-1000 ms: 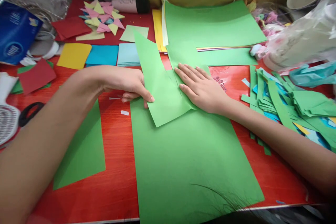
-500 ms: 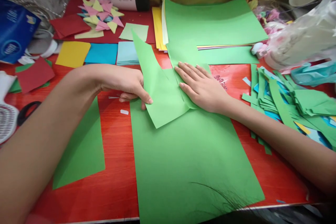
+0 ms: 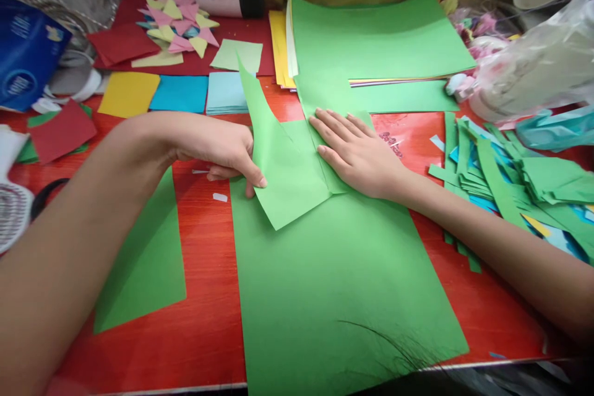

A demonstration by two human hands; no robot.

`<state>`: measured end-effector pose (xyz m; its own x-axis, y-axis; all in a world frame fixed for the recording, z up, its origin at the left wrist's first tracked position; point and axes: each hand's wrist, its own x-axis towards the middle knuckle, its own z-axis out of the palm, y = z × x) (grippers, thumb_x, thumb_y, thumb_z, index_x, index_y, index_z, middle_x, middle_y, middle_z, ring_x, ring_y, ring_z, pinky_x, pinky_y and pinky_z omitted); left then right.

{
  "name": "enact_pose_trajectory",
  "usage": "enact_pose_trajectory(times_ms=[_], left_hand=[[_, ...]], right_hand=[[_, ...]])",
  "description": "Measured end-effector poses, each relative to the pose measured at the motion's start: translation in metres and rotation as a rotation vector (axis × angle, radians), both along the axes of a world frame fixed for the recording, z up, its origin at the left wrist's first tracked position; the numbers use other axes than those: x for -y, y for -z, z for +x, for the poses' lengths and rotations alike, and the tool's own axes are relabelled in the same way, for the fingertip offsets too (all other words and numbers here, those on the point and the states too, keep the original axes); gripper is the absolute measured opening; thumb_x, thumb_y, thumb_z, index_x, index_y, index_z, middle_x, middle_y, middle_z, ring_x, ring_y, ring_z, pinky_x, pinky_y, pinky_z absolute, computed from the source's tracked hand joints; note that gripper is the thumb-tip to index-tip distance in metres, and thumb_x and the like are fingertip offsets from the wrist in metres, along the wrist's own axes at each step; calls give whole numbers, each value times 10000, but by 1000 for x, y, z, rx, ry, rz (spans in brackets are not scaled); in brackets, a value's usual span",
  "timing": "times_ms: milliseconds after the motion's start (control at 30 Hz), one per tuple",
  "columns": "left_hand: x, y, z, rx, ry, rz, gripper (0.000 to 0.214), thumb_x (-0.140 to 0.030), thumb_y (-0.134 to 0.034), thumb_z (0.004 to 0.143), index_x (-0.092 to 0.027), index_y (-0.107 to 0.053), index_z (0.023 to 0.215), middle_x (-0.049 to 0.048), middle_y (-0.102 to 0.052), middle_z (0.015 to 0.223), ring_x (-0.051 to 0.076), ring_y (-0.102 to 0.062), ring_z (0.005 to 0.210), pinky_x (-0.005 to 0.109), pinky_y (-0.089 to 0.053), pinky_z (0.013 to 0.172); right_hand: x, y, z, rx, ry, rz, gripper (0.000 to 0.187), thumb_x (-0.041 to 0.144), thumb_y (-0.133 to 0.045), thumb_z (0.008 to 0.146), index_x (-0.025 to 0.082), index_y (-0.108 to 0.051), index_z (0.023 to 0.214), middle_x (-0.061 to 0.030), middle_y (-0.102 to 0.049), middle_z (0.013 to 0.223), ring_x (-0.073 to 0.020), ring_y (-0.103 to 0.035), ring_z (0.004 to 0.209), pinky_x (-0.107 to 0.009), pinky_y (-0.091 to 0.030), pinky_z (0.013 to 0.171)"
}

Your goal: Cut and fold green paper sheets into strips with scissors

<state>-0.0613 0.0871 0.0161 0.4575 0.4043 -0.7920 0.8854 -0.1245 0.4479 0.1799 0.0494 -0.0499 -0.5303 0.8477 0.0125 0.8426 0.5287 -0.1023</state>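
My left hand [image 3: 227, 151] pinches the left edge of a light green sheet of paper [image 3: 297, 179] between thumb and fingers. That side of the sheet is lifted and curled, its far corner pointing up. My right hand [image 3: 355, 151] lies flat, fingers stretched, pressing on the sheet's right part. Between the hands a line runs down the sheet beside my right fingertips; whether it is a crease or a tear I cannot tell throughout its length. Underneath lies a large green sheet [image 3: 343, 284], reaching to the table's near edge.
Green strips and scraps [image 3: 501, 179] are heaped at right. Stacked green sheets [image 3: 380, 37] stand behind my right hand. Small squares, yellow [image 3: 129, 94] and blue [image 3: 179, 94], line the left back near folded paper pieces [image 3: 180, 20]. Another green sheet [image 3: 148, 260] lies under my left forearm on the red table [image 3: 208, 322].
My left hand has shifted slightly left with the paper edge, and the lifted part curls a little more. My right hand stays pressed in place.
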Motion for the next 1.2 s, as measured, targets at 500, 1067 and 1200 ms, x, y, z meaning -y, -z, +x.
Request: enact_pose_trajectory(times_ms=[500, 1067, 1200], left_hand=[[-9, -5, -10, 56, -11, 166, 568, -544, -562, 768, -171, -413, 366, 21, -413, 398, 86, -384, 491, 307, -399, 659], [11, -2, 28, 297, -332, 541, 430, -493, -385, 855, -162, -660, 853, 62, -628, 692, 126, -538, 537, 261, -394, 527], [13, 3, 29, 211, -259, 713, 334, -423, -404, 852, -188, -635, 908, 64, -649, 872, 172, -598, 740, 273, -416, 608]], right_hand=[[-1, 3, 1, -92, -9, 7, 604, 472, -104, 963, 168, -258, 1461, -52, -213, 1539, -198, -176, 1423, -440, -137, 1163], [-20, -57, 51, 17, 378, -539, 452, 526, -480, 824, 199, -522, 515, -38, -574, 506, -166, -508, 474, -325, -391, 518], [-24, -55, 71, 108, 357, -621, 534, 648, -449, 792, 211, -573, 511, -44, -588, 517, -174, -526, 481, -329, -414, 521]])
